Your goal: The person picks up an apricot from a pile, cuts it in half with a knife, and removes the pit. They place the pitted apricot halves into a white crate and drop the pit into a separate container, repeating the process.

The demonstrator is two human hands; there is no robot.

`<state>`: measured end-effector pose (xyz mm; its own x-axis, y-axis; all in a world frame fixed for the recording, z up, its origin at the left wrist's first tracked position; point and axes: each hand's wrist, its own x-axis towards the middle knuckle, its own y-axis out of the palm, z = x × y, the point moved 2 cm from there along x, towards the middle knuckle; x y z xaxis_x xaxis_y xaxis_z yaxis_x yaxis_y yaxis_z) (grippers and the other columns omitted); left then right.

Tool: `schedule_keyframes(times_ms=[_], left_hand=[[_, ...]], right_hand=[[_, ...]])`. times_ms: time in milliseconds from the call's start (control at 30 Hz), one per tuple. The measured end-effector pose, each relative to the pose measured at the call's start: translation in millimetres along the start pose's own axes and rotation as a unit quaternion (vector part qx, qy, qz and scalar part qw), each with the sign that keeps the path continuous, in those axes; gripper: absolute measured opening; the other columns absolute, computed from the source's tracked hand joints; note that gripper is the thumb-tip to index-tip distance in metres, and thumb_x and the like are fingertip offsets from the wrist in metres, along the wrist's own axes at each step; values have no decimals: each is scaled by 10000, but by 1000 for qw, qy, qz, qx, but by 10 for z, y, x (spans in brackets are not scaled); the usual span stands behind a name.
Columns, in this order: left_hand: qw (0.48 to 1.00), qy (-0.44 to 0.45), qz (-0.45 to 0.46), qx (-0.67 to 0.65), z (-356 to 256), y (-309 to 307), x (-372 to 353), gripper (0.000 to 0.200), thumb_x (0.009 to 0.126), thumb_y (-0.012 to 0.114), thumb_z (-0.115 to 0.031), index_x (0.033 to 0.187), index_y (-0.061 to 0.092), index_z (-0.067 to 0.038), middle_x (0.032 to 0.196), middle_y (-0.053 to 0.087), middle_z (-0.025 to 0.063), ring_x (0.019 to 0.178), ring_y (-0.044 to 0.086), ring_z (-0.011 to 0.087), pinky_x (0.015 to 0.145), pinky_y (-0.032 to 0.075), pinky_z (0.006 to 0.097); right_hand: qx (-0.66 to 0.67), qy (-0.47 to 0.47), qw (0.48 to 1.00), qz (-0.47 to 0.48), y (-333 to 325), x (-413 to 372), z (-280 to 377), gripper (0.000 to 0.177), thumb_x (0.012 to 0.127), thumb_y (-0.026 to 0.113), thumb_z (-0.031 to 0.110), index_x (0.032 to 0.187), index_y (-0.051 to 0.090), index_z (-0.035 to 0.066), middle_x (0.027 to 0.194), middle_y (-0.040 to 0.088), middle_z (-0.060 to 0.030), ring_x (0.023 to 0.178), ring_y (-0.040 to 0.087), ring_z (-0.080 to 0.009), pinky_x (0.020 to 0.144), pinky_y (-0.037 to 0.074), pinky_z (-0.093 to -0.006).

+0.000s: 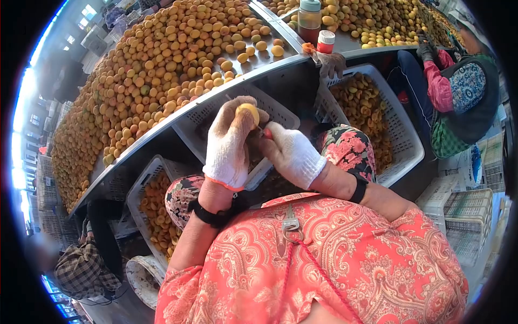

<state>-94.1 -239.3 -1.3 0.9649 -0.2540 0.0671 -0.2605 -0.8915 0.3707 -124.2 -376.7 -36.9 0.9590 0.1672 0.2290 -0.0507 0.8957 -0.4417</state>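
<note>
Both hands wear white knit gloves stained brown at the fingers. My left hand (231, 143) holds a yellow-orange apricot (249, 112) between thumb and fingers. Close beside it, my right hand (291, 154) is closed round a small tool with a red handle (267, 133); the tool's tip is hard to make out near the left palm. Beneath the hands is a grey plastic crate (280, 112), its contents largely hidden by them. Beyond the hands, a metal table (178, 106) bears a large heap of whole apricots (145, 70).
Crates of halved apricots stand at right (402, 129) and left (141, 186). A bottle (309, 21), a red jar (325, 42) and a loose glove (331, 65) lie at the table edge. Co-workers sit at right (464, 92) and lower left (83, 267); a bucket (144, 278) stands lower left.
</note>
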Motion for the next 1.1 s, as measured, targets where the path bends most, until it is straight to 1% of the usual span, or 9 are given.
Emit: schedule_keyframes(times_ms=[133,300,367,433,533,667,967,1033,1100], left_hand=[[989,-74,-46,-117,161,-95,43,285,1015,554,-221,1194,577,-1,1055,660,126,963,627,203,873,516,345],[992,-33,-66,-98,85,79,45,338,978,568,-93,1293,495,6,1048,649,124,885,653,195,833,543,313],[999,-24,-32,-17,133,-13,54,302,981,561,-134,1248,537,6,1073,656,138,982,636,212,876,520,339],[995,-22,-67,-73,214,-53,123,298,983,629,-208,1188,559,-3,1017,661,114,877,653,202,814,546,348],[967,-118,-111,-195,272,-26,142,508,952,614,-531,1033,594,-30,863,674,118,823,643,202,728,526,333],[967,-120,-141,-174,206,-87,181,487,941,639,-518,1029,605,-41,848,673,115,807,634,209,727,518,347],[979,-68,-125,-144,243,-189,185,417,961,647,-430,1079,624,-30,898,674,96,812,612,172,755,492,310],[991,77,-81,-73,150,-163,163,302,985,643,-296,1068,649,-5,876,651,67,742,575,130,684,464,263],[993,88,-59,-53,136,-345,141,248,987,638,-232,1060,658,4,873,641,49,713,549,107,650,439,241]], right_hand=[[-13,13,1000,5,84,-9,-76,280,991,574,272,1040,558,-3,792,653,-269,796,652,-448,647,497,-484],[89,25,996,-11,-47,74,-62,284,994,571,272,1045,572,-8,820,658,-271,823,657,-441,655,502,-473],[103,21,994,-9,-11,52,-71,300,999,562,286,1054,574,-9,825,661,-268,833,660,-436,665,503,-468],[49,4,999,-20,19,69,-65,315,1004,548,301,1050,573,-10,817,659,-264,829,660,-433,674,502,-477],[10,20,1000,-19,70,68,-108,318,1005,540,315,1028,571,-1,792,656,-256,809,654,-439,669,497,-495],[12,14,1000,-2,3,66,-43,310,1000,549,317,1009,569,8,772,657,-247,791,651,-442,662,495,-506],[-25,17,1000,8,-47,41,90,277,991,576,300,992,564,23,748,653,-233,767,654,-429,627,493,-494],[37,27,999,17,-73,38,141,251,991,581,275,989,568,24,749,660,-223,761,659,-420,617,499,-475],[65,42,997,31,-77,24,197,227,984,589,252,972,580,26,759,657,-222,760,663,-413,613,504,-466]])
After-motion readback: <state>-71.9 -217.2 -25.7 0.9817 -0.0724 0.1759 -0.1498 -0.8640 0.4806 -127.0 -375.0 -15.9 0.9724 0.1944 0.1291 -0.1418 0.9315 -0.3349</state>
